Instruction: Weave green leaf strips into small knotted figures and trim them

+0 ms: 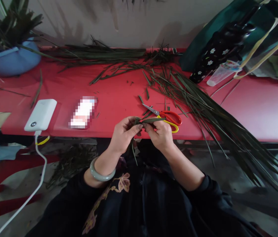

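Between my two hands, at the table's front edge, is a small piece of green leaf strips point(153, 120). My left hand point(126, 133) pinches it from the left, thumb on top, with one strip hanging down below. From the right, my right hand point(161, 133) grips the same strips between thumb and fingers, and one strip end points right over the knuckles. Scissors point(175, 116) with red and yellow handles lie just behind my right hand, blades pointing left. Fingers hide most of the folded middle, so its shape is unclear.
Long green leaves point(203, 102) spread over the right side and hang past the edge. A blue basin point(12, 61) of leaves stands at left. A white power bank point(41, 115) with a cable and a phone point(83, 112) lie left. A plastic cup point(221, 75) and umbrella point(213, 52) are back right.
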Demonstrator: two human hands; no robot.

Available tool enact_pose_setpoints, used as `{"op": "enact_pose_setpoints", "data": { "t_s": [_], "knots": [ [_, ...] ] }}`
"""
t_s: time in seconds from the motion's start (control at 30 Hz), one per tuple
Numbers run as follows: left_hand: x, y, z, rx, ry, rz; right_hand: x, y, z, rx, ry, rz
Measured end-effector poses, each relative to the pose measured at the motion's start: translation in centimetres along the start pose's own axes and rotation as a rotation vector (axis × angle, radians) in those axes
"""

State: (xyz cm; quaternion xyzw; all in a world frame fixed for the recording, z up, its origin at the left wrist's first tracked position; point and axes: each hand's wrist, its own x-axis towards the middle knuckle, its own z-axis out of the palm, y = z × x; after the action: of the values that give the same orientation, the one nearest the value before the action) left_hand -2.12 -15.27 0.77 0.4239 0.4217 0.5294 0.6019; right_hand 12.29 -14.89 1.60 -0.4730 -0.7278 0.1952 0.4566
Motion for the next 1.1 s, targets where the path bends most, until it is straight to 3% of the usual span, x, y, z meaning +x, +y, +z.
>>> {"op": "enact_pose_setpoints", "data": {
  "t_s": [0.2, 0.47, 0.83, 1.1],
  "knots": [
    [0.3, 0.0, -0.3, 0.052, -0.083, -0.032, 0.0, 0.0, 0.0, 0.015, 0.018, 0.001],
    [0.0, -0.5, -0.1, 0.169, -0.004, 0.083, -0.1, -0.5, 0.7, 0.140, -0.001, 0.217],
    [0.0, 0.2, -0.2, 0.283, 0.000, 0.038, 0.2, -0.2, 0.6, 0.180, -0.035, 0.193],
    [-0.3, 0.8, 0.5, 0.400, -0.033, 0.067, 0.3, 0.0, 0.4, 0.136, 0.025, 0.235]
  ]
}}
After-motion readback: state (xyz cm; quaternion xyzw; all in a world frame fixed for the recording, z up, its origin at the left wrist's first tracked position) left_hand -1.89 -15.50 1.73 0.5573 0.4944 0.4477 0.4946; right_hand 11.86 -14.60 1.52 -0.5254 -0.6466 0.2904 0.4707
